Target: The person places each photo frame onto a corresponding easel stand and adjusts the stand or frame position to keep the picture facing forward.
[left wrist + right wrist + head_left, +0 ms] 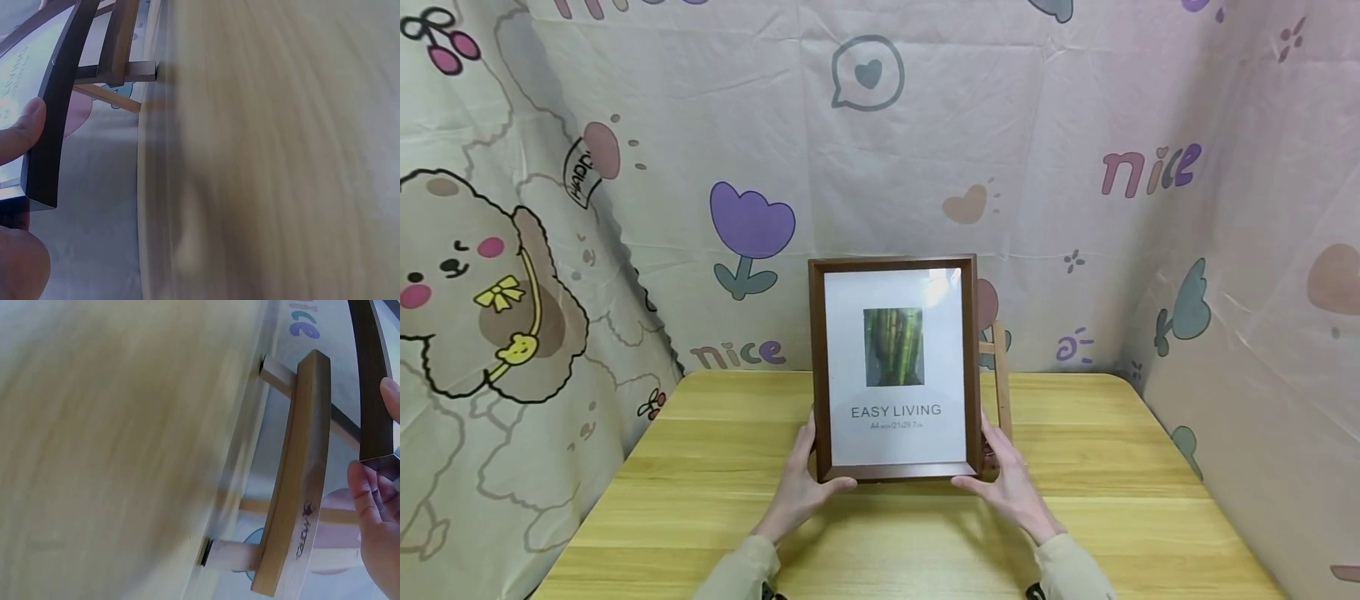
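Note:
A brown picture frame [895,400] with a white "EASY LIVING" insert and a green bamboo photo is held upright above the table. My left hand [805,479] grips its lower left corner, thumb along the front bottom edge and fingers at the side. At the lower right corner, my right hand [1007,479] holds it in the same manner. Behind the frame stands a wooden easel [1002,375], mostly hidden in the head view. In the right wrist view, the easel's ledge [294,481] shows a gap between it and the frame's bottom edge [375,381].
The wood-grain table [715,483] extends on both sides of the hands. A patterned cloth backdrop [880,167] hangs behind it and along the left and right sides. The easel's feet stand near the table's far edge.

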{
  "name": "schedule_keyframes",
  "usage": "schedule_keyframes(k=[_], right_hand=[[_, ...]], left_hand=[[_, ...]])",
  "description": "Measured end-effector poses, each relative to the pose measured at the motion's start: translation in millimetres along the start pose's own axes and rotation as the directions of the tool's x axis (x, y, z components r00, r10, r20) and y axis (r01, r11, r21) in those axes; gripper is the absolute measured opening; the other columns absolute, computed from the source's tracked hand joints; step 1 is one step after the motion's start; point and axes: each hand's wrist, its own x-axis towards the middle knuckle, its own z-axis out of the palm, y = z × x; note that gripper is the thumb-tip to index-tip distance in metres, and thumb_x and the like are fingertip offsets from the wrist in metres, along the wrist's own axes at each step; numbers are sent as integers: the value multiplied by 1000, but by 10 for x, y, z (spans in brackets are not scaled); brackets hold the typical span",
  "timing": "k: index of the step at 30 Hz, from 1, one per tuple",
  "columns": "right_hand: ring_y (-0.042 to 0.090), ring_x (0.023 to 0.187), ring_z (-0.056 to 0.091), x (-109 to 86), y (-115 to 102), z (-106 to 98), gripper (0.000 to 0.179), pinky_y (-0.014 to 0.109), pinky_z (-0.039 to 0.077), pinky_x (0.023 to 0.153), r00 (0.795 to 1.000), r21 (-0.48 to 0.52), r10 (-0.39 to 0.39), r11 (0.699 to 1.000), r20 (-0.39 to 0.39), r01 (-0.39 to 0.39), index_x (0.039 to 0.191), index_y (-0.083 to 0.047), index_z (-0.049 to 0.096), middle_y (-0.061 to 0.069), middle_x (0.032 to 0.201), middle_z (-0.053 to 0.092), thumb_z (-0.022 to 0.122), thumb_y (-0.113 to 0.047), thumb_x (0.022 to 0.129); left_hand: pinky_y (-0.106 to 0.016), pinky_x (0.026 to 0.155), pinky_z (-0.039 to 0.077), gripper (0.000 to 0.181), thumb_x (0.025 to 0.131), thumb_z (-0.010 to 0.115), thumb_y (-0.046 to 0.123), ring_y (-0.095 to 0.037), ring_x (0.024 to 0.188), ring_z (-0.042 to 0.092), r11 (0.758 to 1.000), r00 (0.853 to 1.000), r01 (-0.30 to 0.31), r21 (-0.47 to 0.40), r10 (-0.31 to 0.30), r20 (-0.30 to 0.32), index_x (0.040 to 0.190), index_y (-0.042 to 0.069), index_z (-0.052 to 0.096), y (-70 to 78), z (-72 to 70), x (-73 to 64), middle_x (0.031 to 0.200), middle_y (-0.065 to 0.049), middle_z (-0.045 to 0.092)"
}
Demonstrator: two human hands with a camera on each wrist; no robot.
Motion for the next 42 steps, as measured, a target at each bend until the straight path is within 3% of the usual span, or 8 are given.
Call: schedule_keyframes(k=[9, 15, 18, 21, 24, 26, 34, 42], right_hand=[[61, 136, 38, -43, 68, -80, 115, 79, 30, 106, 1000, 1, 21, 1000, -14, -21, 161, -14, 23, 27, 157, 38, 91, -23, 68], [56, 138, 38, -53, 109, -142, 117, 72, 33, 109, 1000, -22, 22, 1000, -19, -22, 161, -10, 21, 30, 158, 32, 91, -22, 69], [46, 130, 52, -51, 129, -170, 120, 62, 44, 107, 999, -29, 6, 1000, -31, -7, 162, -13, 19, 28, 154, 42, 92, -19, 67], [28, 112, 64, -52, 158, -194, 121, 46, 57, 96, 999, -35, -16, 999, -52, 14, 162, -13, 21, 23, 140, 57, 93, -16, 65], [10, 98, 64, -54, 188, -217, 121, 30, 61, 84, 998, 1, -22, 1000, -56, 22, 162, -13, 21, 17, 126, 62, 93, -12, 64], [5, 96, 62, -56, 208, -232, 121, 25, 61, 82, 998, 26, -26, 999, -63, 27, 161, -13, 21, 15, 122, 63, 93, -10, 64], [7, 84, 61, -52, 242, -296, 118, 22, 59, 74, 989, 25, -89, 995, -120, 93, 159, -5, 26, 11, 109, 65, 94, -7, 61], [8, 81, 59, -60, 229, -360, 117, 21, 56, 72, 986, -28, -87, 996, -144, 84, 156, 3, 28, 14, 106, 64, 92, 1, 59]], left_hand=[[-73, 115, 28, 127, 68, 93, 18, -45, 151, 26, 999, 999, -46, -17, 46, 22, 164, 24, 10, 10, 87, 93, 168, -15, 23], [-70, 115, 28, 126, 68, 93, 17, -45, 151, 26, 998, 998, -58, -2, 58, 26, 164, 21, 11, 18, 156, 140, 168, -16, 23], [-69, 116, 28, 126, 68, 93, 17, -45, 151, 27, 998, 998, -55, -12, 55, 28, 164, 19, 11, 30, 187, 161, 167, -17, 23], [-69, 117, 27, 125, 69, 93, 19, -45, 151, 26, 998, 998, -55, -28, 56, 36, 164, 17, 11, 34, 223, 185, 168, -17, 23], [-68, 118, 26, 124, 70, 92, 24, -44, 152, 25, 998, 997, -51, -42, 53, 48, 164, 18, 11, 39, 255, 214, 168, -15, 22], [-68, 118, 25, 124, 70, 92, 26, -44, 153, 24, 997, 997, -51, -49, 54, 55, 164, 18, 11, 48, 275, 232, 168, -14, 21], [-63, 121, 24, 125, 70, 92, 24, -40, 154, 22, 998, 995, -51, -42, 54, 78, 164, 16, 10, 60, 361, 306, 169, -13, 19], [-64, 122, 22, 126, 71, 91, 29, -40, 155, 19, 998, 994, -25, -51, 30, 104, 164, 21, 7, 69, 448, 365, 170, -11, 15]])
